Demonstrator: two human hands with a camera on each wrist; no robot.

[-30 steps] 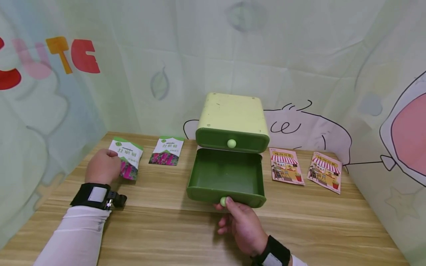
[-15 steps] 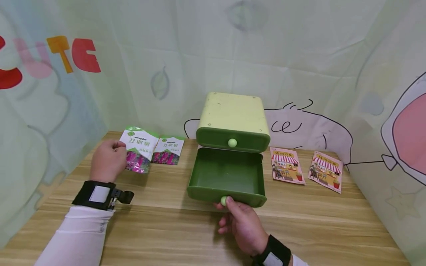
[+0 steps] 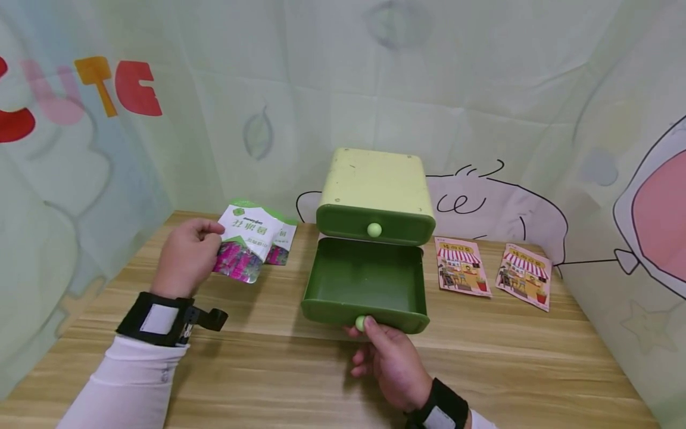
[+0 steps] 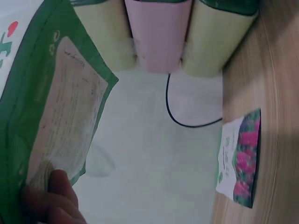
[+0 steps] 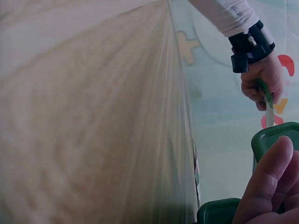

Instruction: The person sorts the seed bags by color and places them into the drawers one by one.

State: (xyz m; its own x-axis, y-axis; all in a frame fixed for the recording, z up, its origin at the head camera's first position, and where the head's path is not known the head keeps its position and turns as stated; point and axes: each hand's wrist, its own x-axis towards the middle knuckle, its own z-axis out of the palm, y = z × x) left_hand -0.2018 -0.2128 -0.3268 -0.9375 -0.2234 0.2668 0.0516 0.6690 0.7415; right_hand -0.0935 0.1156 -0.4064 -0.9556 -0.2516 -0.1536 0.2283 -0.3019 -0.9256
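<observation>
Across the wood-grain counter point(image 3: 257, 375), a boxy pale-yellow cabinet point(image 3: 377, 179) stands at the back; its green-fronted upper drawer point(image 3: 343, 221) is pushed in, while below it a dark green open-topped drawer point(image 3: 334, 314) is already pulled out, so the opening looks done. In front of the cabinet, the right hand point(image 3: 396, 369) pinches the pulled-out drawer's round light-green knob point(image 3: 360, 323). Left of the cabinet, the left hand point(image 3: 187, 256) grips a glossy white, green and magenta packet point(image 3: 249, 232) by one edge, off the counter and outside the drawer. Three packets seem left to be lifted: a matching flat packet point(image 3: 284, 240), just left of the cabinet and partly hidden behind the held one, and, right of the cabinet, a pink packet with a striped awning point(image 3: 462, 267) and, farther from it, a second pink awning packet point(image 3: 524, 277).
</observation>
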